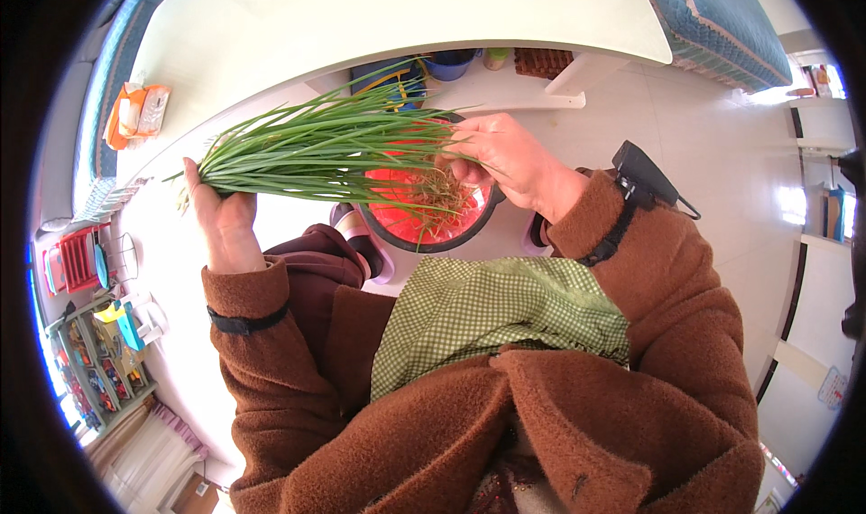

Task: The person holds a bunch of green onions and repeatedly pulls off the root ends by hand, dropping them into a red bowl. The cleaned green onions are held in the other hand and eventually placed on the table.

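Observation:
My left hand (225,216) is closed around the pale root end of a thick bunch of long green chives (307,151), held out level to the right. At the other end, my right hand (505,157) pinches the thin tips, its fingertips partly hidden. Below both, between my feet, stands a round black-rimmed bin with a bright red inside (392,216). In it lies a tangle of dry, brownish-green leaf scraps (439,198). Some chive tips hang over the bin.
A white table (433,13) curves across the front, with an orange tissue pack (137,112) at its left corner. Beneath it are a blue bucket (449,64) and a brown woven item (543,62). A blue quilted seat (722,27) stands far right; toy shelves (99,361) are at left.

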A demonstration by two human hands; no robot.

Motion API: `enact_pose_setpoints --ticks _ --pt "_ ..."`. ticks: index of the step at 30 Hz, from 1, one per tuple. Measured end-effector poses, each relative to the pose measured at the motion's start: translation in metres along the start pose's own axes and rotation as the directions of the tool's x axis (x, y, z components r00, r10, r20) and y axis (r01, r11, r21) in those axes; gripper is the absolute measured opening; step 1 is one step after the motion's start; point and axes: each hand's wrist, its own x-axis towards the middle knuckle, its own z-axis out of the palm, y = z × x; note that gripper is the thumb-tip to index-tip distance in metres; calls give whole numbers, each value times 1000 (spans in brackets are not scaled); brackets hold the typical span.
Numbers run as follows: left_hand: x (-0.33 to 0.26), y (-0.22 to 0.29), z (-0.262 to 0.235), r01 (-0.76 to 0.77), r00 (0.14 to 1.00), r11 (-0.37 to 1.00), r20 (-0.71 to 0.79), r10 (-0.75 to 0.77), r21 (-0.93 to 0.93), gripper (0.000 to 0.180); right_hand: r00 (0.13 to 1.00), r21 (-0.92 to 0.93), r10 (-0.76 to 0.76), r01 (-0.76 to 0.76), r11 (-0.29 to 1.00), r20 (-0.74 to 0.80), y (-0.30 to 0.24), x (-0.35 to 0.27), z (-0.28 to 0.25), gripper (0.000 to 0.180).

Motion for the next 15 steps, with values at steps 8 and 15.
enact_pose_setpoints --ticks 8,15 --pt "7 2 -4 9 1000 1000 -17 -9 2 60 993 89 64 -73 993 97 -2 -5 0 16" --pt "7 0 -2 -33 999 999 -9 33 12 60 925 -42 176 -172 984 337 -15 -19 3 27"
